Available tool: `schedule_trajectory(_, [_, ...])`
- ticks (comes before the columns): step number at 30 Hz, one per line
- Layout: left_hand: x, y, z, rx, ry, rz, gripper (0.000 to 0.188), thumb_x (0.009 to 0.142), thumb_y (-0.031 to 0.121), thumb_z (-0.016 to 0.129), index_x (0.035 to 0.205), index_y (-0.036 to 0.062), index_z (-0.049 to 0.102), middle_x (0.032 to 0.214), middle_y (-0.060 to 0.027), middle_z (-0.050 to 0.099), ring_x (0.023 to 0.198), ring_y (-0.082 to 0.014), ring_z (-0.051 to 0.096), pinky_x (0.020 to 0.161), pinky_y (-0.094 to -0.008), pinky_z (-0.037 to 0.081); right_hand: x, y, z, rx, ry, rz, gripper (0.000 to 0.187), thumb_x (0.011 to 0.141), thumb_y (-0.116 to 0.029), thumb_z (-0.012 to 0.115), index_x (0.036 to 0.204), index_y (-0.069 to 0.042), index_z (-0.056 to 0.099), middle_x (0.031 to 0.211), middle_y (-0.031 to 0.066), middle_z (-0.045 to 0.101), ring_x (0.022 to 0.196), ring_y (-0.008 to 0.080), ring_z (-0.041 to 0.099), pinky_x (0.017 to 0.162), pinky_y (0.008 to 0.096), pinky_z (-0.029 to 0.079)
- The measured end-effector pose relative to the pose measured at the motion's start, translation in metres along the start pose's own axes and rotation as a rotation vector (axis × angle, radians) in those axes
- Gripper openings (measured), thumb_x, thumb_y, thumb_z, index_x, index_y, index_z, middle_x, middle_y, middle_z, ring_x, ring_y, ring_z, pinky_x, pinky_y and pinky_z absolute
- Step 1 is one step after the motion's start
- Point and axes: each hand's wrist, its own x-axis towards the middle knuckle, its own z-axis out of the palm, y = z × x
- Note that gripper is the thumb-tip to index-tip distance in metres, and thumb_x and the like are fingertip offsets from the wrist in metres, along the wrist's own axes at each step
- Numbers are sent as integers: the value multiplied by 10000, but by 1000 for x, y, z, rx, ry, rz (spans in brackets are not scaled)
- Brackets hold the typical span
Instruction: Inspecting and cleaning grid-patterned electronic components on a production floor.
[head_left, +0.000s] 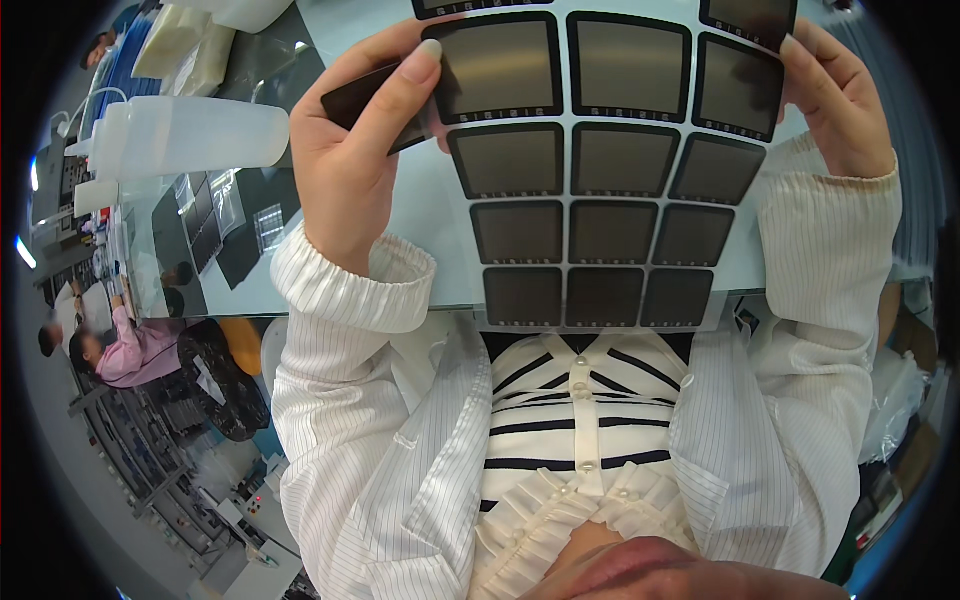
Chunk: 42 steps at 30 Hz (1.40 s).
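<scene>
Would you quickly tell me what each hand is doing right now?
Left hand: closed on a dark square panel.
Right hand: gripping the sheet of dark panels.

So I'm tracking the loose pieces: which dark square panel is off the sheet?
The dark panel pinched in the left hand, left of the sheet. The others sit in its grid; the right hand grips the sheet's edge.

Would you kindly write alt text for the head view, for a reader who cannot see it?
Two hands hold a sheet of dark square panels over a pale table: the left hand also pinches a loose dark panel, the right hand grips the sheet's edge.
</scene>
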Motion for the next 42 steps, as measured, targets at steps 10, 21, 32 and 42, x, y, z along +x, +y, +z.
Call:
schedule_trajectory(10, [-1,1,-1,-32,28,9,318,865,112,602,1149,-29,579,904,-60,635,689,-96,547,622,-216,433,0,8,-2,64,130,-34,195,866,-177,635,902,14,658,653,38,617,488,91,539,440,213,421])
schedule_trajectory(21, [-1,5,5,-54,57,-10,296,860,108,614,1115,-39,590,878,-70,627,682,-131,590,560,-261,469,-8,7,6,49,236,3,177,879,-156,617,880,15,663,560,21,576,389,72,473,370,191,365])
schedule_trajectory(32, [2,2,2,-71,29,-44,331,877,153,599,1146,-38,569,854,-62,630,663,-124,579,579,-257,466,-3,8,7,226,184,-69,155,883,-127,606,911,14,662,550,15,581,374,55,469,338,160,340])
schedule_trajectory(42, [0,2,8,36,-170,-90,278,887,124,563,1088,-67,577,769,-80,618,574,-145,555,557,-250,441,3,7,-4,297,321,-170,170,911,-141,564,888,7,646,518,-12,556,382,32,489,323,151,327])
